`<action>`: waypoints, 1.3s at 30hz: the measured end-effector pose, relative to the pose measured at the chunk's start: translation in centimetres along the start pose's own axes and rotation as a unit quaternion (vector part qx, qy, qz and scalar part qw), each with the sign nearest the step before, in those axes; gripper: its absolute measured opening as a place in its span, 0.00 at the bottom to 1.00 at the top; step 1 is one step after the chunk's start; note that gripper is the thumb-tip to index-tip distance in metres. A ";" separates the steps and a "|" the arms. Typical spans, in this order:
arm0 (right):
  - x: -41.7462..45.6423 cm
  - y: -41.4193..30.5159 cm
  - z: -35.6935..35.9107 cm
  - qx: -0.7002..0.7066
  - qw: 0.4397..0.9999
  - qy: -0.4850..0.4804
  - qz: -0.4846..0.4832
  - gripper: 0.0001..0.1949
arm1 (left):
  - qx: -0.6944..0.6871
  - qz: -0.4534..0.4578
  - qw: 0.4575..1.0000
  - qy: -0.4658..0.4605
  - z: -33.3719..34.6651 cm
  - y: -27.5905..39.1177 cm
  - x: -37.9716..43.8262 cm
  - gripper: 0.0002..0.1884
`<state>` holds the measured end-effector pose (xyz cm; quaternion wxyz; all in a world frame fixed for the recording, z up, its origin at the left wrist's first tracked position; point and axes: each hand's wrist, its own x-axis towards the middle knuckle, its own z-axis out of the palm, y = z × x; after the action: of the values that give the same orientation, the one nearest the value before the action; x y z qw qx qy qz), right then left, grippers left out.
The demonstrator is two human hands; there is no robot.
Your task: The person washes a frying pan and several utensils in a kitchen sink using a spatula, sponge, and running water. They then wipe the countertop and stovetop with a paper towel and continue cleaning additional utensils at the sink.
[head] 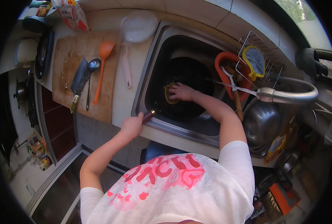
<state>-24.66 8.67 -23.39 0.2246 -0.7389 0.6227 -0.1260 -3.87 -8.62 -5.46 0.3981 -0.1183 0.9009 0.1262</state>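
Note:
A black wok (194, 72) lies in the stainless steel sink (143, 84). My left hand (132, 126) grips its dark wooden handle (148, 116), which reaches over the sink's front rim. Inside the wok, my right hand (181, 91) presses on a yellow-edged scrubbing pad (170, 96), partly hidden under the fingers. Water (233, 86) runs from the curved metal faucet (283, 95) toward the wok. The wok's inside is dark, so its contents cannot be made out.
An orange strainer basket (222, 60) and a wooden-handled brush (236, 95) sit at the sink's right. Left, a wooden cutting board (65, 61) carries a cleaver (80, 75), a metal ladle (94, 65) and an orange spatula (101, 70). A pink peeler (126, 70) lies beside it. A metal basin (262, 117) stands right.

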 end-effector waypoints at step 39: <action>-19.0 -14.3 -7.2 0.855 0.086 0.509 0.060 0.22 | -0.880 0.231 0.316 -0.269 -9.0 24.9 13.5 0.18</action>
<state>-19.30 27.69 -8.35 0.3415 0.2301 0.1041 -0.9053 -26.70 10.39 -6.34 0.2349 -0.1453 0.0940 0.9565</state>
